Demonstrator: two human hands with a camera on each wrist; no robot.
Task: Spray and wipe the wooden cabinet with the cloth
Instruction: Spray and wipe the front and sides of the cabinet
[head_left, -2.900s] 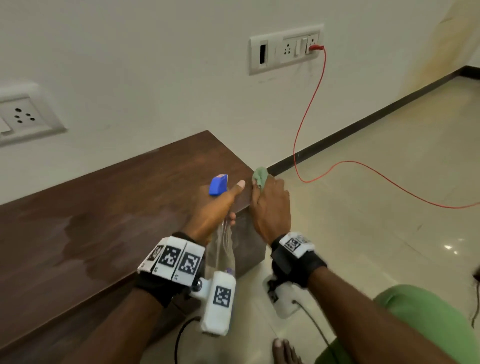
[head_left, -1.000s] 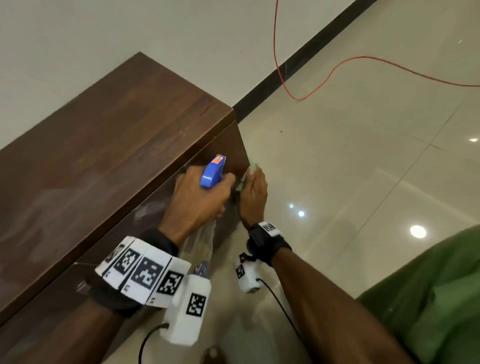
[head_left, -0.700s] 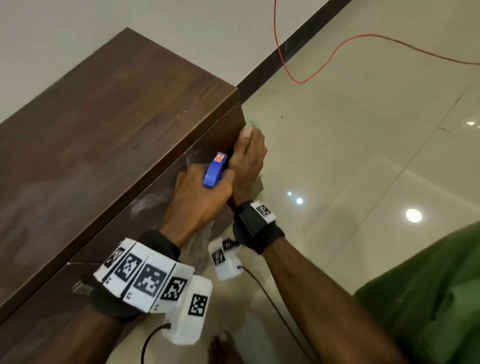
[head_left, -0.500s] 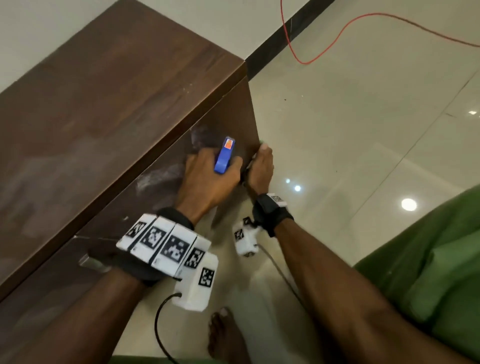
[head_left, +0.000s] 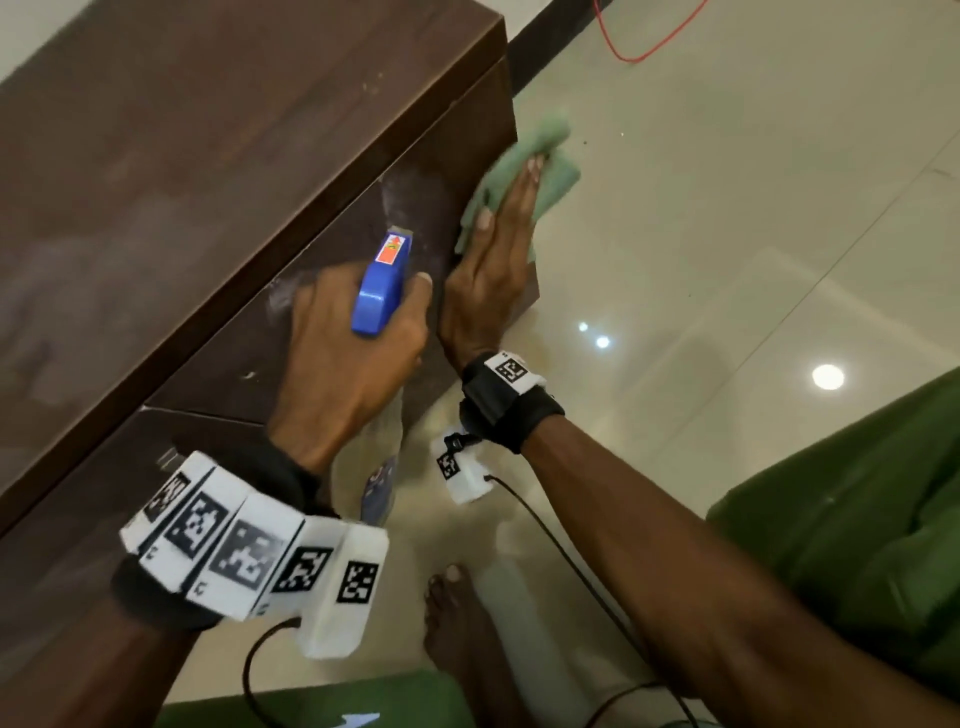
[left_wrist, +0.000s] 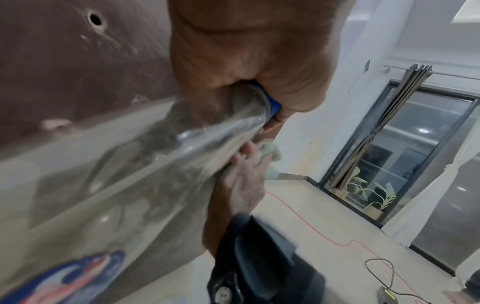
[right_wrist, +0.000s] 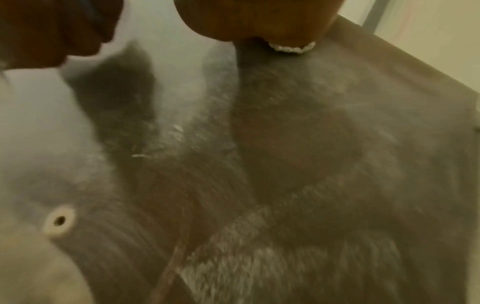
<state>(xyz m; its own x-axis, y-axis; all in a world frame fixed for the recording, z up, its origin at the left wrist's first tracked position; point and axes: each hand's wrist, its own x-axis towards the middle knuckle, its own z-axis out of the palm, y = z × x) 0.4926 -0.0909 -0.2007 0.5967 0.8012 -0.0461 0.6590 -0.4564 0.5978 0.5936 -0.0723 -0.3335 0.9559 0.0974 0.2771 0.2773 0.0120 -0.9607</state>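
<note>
Two hands crowding one wet panel

Two hands are working close together on the side panel of the wooden cabinet (head_left: 426, 171). The right hand (head_left: 493, 270) is pressing the green cloth (head_left: 540, 161) flat against that panel, its fingers (head_left: 524, 187) lying straight and held together, with the cloth bunching out beyond the fingertips and past the panel's far edge. The left hand (head_left: 337, 353) is sitting just beside the right thumb, its fingers curling round the neck of the spray bottle (head_left: 382, 286), whose blue head is pointing up along the panel; whether a finger is on the trigger cannot be told.

Several things are looking risky from here. Since only straight fingers are pinning the cloth, and much of it is already hanging off the edge, a fast stroke is likely to let it slide out and drop to the floor (head_left: 727, 234). With the nozzle this near the right hand, another squeeze is probably going to wet the knuckles rather than the wood. Pale streaks are showing on the panel beneath both palms, so patches are likely being left half-wiped. A bare foot (head_left: 457, 623) is standing below the hands, where any drips are making glossy tiles slippery.
</note>
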